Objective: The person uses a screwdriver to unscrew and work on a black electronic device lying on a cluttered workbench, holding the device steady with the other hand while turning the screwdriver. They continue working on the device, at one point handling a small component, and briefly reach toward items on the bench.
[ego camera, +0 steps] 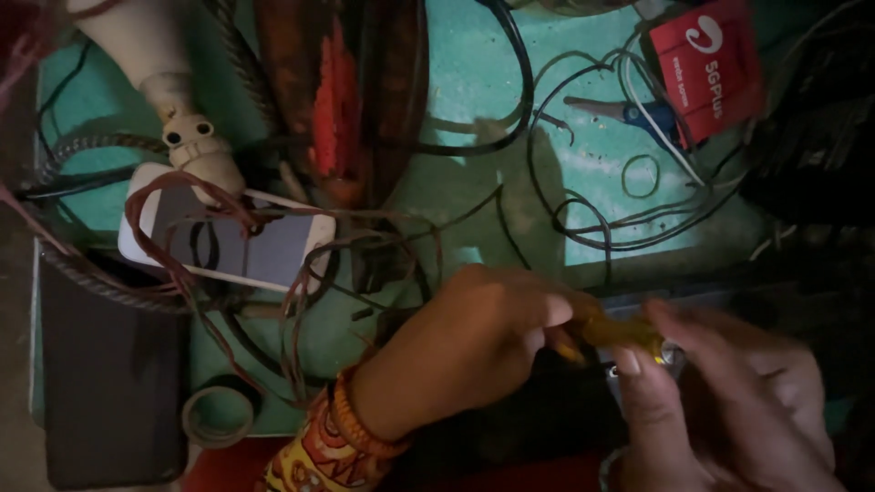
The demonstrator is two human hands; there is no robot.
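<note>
A dim room; a turquoise tabletop [474, 82] shows, lit in patches and shadowed at its edges.

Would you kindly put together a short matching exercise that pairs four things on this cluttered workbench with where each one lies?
Things:
1. white phone
2. red packet
3. tape ring
4. small yellow piece

Places:
A. top right corner of the teal surface
B. pinched between the fingers of the left hand and the right hand
C. bottom left, beside a dark slab
D. left of centre, under reddish-brown wires, screen up

Pairs: 1-D, 2-A, 3-C, 4-B
</note>
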